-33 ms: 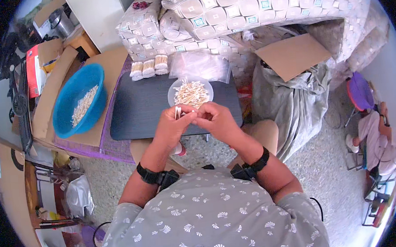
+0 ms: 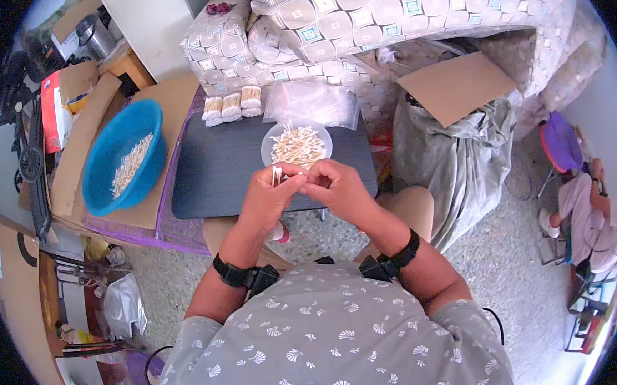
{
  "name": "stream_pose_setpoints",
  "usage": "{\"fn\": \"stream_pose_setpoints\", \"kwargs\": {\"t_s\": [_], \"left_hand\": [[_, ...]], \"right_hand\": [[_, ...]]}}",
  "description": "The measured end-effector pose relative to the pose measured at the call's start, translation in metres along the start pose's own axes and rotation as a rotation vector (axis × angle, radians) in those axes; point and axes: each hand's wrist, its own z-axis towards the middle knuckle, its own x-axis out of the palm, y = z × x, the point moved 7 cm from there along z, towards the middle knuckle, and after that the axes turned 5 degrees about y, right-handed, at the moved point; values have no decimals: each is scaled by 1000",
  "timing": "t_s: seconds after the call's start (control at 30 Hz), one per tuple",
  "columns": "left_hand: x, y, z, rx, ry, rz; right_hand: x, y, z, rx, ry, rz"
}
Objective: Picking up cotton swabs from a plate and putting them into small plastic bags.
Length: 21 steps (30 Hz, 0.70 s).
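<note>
Both of my hands meet at the near edge of a dark table. My left hand is closed around a few cotton swabs, whose white tips stick up by the fingers. Against its fingertips, my right hand is closed in a pinch; white bits show between the hands, but the fingers hide what it grips. Just beyond the hands stands a whitish bowl heaped with loose cotton swabs. Farther back, three bundles of cotton swabs lie in a row beside clear plastic bags.
At the left, a blue basin holding more swabs rests on cardboard. A large grey sack with a cardboard sheet on top stands right of the table. Patterned cushioned furniture borders the back. Another person sits far right.
</note>
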Motion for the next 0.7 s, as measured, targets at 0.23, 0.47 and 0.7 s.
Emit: {"fn": "stream_pose_setpoints", "kwargs": {"t_s": [0.23, 0.47, 0.7], "left_hand": [[-5, -1, 1, -1, -54, -161], [0, 0, 0, 22, -35, -6], [5, 5, 0, -9, -35, 49]], "right_hand": [[4, -17, -8, 86, 46, 334], [-15, -14, -9, -14, -120, 212], [-24, -2, -5, -69, -165, 246]]}}
